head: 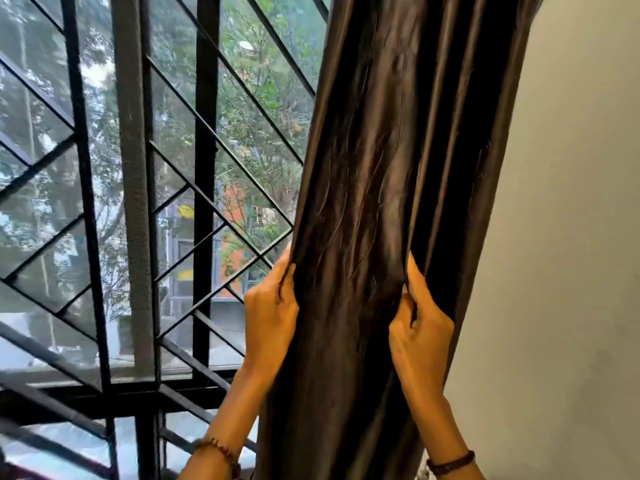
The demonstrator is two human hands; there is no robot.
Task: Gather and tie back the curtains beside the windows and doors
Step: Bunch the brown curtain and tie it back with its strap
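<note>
A dark brown, shiny curtain hangs in deep vertical folds right of centre, bunched between the window and the wall. My left hand grips the curtain's left edge, fingers curled into the fabric. My right hand pinches a fold on the curtain's right side, at about the same height. Both wrists wear bead bracelets. No tie-back is visible.
A window with a black metal grille of vertical and diagonal bars fills the left half, with trees and buildings outside. A plain beige wall stands right of the curtain. The dark window sill runs below the grille.
</note>
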